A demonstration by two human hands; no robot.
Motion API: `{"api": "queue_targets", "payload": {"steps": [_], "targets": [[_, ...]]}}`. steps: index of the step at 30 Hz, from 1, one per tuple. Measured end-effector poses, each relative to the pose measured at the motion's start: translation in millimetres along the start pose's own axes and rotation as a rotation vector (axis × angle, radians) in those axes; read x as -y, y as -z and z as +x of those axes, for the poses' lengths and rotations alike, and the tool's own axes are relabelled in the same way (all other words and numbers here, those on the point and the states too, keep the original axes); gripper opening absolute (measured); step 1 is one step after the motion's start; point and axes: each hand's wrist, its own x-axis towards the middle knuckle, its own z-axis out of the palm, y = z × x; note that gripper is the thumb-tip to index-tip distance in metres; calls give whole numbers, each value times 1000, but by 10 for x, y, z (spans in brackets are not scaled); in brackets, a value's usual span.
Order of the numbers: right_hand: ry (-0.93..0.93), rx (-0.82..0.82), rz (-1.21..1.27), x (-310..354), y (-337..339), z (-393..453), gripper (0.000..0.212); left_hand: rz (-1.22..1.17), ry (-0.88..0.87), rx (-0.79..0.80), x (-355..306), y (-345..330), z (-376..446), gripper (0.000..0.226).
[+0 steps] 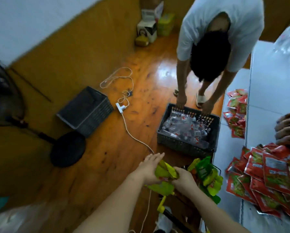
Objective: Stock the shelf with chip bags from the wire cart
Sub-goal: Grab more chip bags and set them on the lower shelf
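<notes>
Both of my hands hold a small bunch of yellow-green chip bags (164, 172) low in the middle of the view. My left hand (149, 167) supports the bunch from the left with its fingers stretched out. My right hand (183, 179) grips the bags from the right with curled fingers. More yellow-green bags (206, 177) are piled just to the right, in what seems to be a cart whose frame is mostly hidden. The white shelf surface (272, 98) at the right carries heaps of red snack bags (272, 174).
Another person (221, 39) bends over a black crate (188, 145) of clear packets ahead. An empty black crate (85, 110), a white power strip with cable (120, 108), a black round fan base (67, 148) and boxes (151, 27) at the far wall lie on the wooden floor.
</notes>
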Motion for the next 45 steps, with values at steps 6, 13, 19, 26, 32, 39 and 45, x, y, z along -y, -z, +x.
{"api": "queue_targets", "payload": {"steps": [6,13,19,26,32,39,45], "targets": [[260,175,107,1283,-577,-565,36,-483,187,-363,814,212,-1946,58],[394,559,352,2830,-2755,-2576,52,-1139,376,-1123,1721,-668,-5205,24],[701,725,45,3320,-4680,-4922,31,-1353,575,-1636,2033,-2259,-7815,33],[909,1016,-241,2842,-6206,-7226,39,-1489,834,-1977,1758,-4471,-9634,61],[972,1316,-456,2021,-7044,-8425,38,-1422,1265,-2300,909,-5708,-10485,52],[997,1662,-824,919,-7703,-9509,43,-1532,1820,-2403,147,-7230,-10514,71],[990,1897,-1170,-267,-7732,-10289,56,-1679,2189,-2609,-943,-7635,-10360,71]]}}
